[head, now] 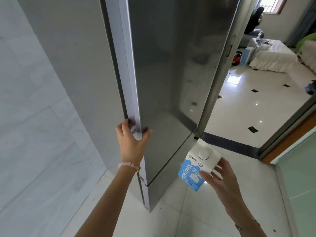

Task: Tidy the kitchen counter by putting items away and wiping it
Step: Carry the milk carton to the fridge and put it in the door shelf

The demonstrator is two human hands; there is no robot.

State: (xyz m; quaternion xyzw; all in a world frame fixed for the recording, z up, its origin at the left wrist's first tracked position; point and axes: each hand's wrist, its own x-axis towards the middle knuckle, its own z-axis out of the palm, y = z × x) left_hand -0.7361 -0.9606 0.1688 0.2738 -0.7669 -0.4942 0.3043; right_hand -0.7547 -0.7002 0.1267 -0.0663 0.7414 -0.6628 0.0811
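A tall grey fridge (171,74) fills the middle of the head view. My left hand (131,139) grips the left edge of its upper door (131,93), fingers curled round the edge; a pink bead bracelet is on that wrist. My right hand (220,178) holds a blue and white milk carton (196,166) with a round white cap, low and to the right of the fridge. The inside of the fridge is hidden.
A white tiled wall (34,117) stands close on the left. White floor tiles (179,219) lie below. To the right a doorway opens onto a room with a white sofa (271,55) and a seated person (253,21) far back.
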